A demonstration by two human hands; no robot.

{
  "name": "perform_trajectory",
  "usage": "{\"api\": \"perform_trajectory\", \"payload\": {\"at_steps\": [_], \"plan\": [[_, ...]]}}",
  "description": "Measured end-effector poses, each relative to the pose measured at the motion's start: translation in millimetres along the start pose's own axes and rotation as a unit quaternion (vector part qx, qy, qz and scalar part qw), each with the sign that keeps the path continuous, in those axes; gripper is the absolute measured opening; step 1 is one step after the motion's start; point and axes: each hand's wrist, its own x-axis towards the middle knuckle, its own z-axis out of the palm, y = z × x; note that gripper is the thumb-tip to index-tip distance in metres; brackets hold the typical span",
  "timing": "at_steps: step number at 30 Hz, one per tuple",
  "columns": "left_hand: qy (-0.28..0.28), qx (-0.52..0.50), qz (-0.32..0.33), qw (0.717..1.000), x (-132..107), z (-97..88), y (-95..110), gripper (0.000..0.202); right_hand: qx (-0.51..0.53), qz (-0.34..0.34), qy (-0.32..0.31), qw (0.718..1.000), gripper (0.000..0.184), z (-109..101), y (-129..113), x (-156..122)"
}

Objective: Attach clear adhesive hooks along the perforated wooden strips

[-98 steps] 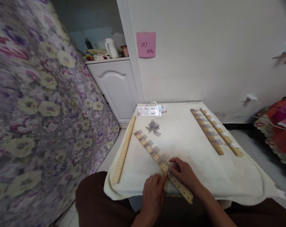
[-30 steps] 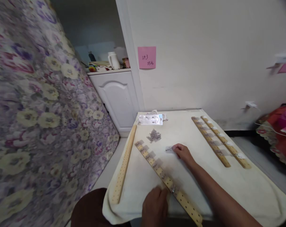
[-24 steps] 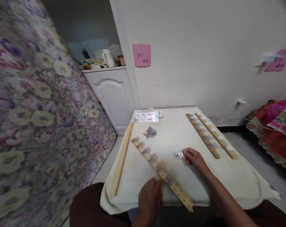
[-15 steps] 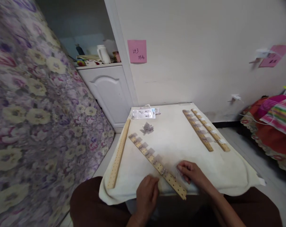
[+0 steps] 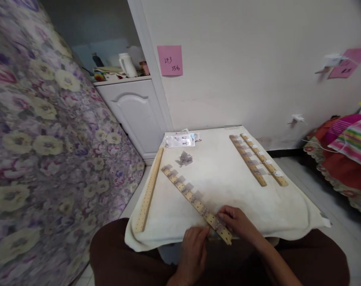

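Observation:
A long wooden strip with holes lies diagonally on the cloth-covered table, with several small metal clips along it. My right hand rests on the strip's near end, fingers pinched on a small metal clip there. My left hand is curled against the strip's near end at the table's front edge, steadying it.
A bare wooden strip lies along the table's left edge. Two strips with clips lie at the right. A small pile of clips and a clear packet sit at the back. A floral mattress leans on the left.
My right hand picked a clip from the middle of the table and brought it back to the strip's near end. My left hand stayed at the strip.

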Motion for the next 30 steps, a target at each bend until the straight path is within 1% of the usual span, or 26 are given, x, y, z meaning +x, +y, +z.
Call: {"api": "perform_trajectory", "payload": {"at_steps": [5, 8, 11, 21, 24, 30], "plan": [[-0.032, 0.027, 0.018, 0.999, 1.6, 0.2, 1.2, 0.063, -0.020, 0.000, 0.005, 1.000, 0.022, 0.6, 4.1, 1.4], [-0.041, 0.040, 0.029, 0.998, 2.1, 2.4, -1.2, 0.066, -0.048, -0.014, 0.018, 0.999, 0.021, -0.1, 4.7, 1.0], [-0.035, 0.050, 0.037, 0.997, 1.4, 5.4, -3.9, 0.065, -0.071, -0.029, 0.028, 0.997, 0.021, -1.0, 4.4, -0.6], [-0.036, 0.048, 0.033, 0.998, -0.7, 9.4, -6.7, 0.062, -0.094, -0.022, 0.036, 0.995, 0.018, 1.1, 8.3, -1.1], [-0.033, 0.052, 0.038, 0.997, -1.3, 10.4, -7.6, 0.060, -0.123, -0.032, 0.054, 0.990, 0.019, 2.5, 9.8, -0.7], [-0.027, 0.062, 0.043, 0.997, -1.5, 11.4, -8.0, 0.064, -0.156, -0.046, 0.065, 0.985, 0.020, 3.1, 10.2, 0.0]]}}
